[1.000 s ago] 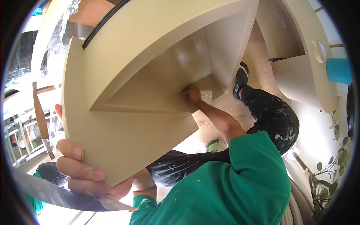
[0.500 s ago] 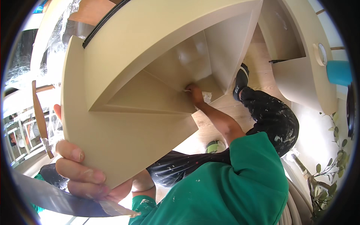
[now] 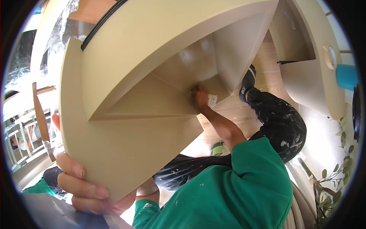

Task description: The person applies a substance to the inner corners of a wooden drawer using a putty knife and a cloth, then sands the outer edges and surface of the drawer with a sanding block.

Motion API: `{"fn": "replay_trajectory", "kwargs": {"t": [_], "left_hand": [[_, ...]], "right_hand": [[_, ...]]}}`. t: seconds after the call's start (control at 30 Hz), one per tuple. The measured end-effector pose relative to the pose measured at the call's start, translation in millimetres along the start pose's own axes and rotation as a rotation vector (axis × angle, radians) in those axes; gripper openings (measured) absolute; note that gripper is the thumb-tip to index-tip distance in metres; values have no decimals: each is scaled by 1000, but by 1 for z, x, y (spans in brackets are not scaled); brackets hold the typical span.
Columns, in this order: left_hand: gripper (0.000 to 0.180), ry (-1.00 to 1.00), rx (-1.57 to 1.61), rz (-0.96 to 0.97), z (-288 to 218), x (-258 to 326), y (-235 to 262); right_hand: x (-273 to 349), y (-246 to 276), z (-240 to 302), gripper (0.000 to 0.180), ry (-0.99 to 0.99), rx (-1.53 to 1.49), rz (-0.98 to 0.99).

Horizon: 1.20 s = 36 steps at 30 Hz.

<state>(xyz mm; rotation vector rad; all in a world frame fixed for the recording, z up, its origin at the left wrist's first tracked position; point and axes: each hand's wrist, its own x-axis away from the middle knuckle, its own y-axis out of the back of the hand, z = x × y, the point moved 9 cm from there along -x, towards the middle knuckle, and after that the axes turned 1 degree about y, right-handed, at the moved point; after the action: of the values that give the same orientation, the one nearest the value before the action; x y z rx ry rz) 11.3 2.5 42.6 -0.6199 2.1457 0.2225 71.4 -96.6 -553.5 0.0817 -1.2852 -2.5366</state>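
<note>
A large beige painted furniture piece (image 3: 133,141) with a curved edge and a deep three-sided recess (image 3: 236,45) fills the middle of the view, tilted toward me. My left hand (image 3: 85,187) is closed round its lower left edge, with several fingers over the front face. Deep in the recess, my right hand (image 3: 199,98) is closed and pressed near the inner corner, slightly smeared by motion. Beside the palm pokes out a white crumpled piece of cloth or paper (image 3: 212,100); the rest of it is hidden by the hand.
A second beige piece (image 3: 305,82) stands at the right, with a roll of tape (image 3: 331,57) and a blue container (image 3: 346,76) near it. A green tub (image 3: 217,149) sits on the wooden floor (image 3: 267,76). A wooden slat (image 3: 41,118), plastic film and a leafy branch (image 3: 335,191) lie around.
The furniture piece has shifted slightly, its right part a little to the right. My right hand has moved slightly right inside the recess. The glossy sheet at lower left has changed position.
</note>
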Motion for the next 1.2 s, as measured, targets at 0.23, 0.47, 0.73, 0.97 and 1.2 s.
{"fn": "replay_trajectory", "kwargs": {"t": [0.23, 0.47, 0.73, 0.97, 1.2], "left_hand": [[20, -64, 30, 85, -6, 4, -6], [24, -69, 138, -26, 1, -1, -3], [26, -74, 408, -138, 8, 11, 19], [29, -4, 248, -170, 10, 5, 12], [32, -54, -33, -247, 5, 9, 12]], "right_hand": [[0, -16, 13, 21, 228, -82, 158], [-18, 3, 15, 20, 320, -257, 367], [-10, -18, 18, 16, 106, -173, 135], [-13, -19, -2, 21, 195, -177, 272], [-6, -20, 18, 22, 86, -46, 221]]}}
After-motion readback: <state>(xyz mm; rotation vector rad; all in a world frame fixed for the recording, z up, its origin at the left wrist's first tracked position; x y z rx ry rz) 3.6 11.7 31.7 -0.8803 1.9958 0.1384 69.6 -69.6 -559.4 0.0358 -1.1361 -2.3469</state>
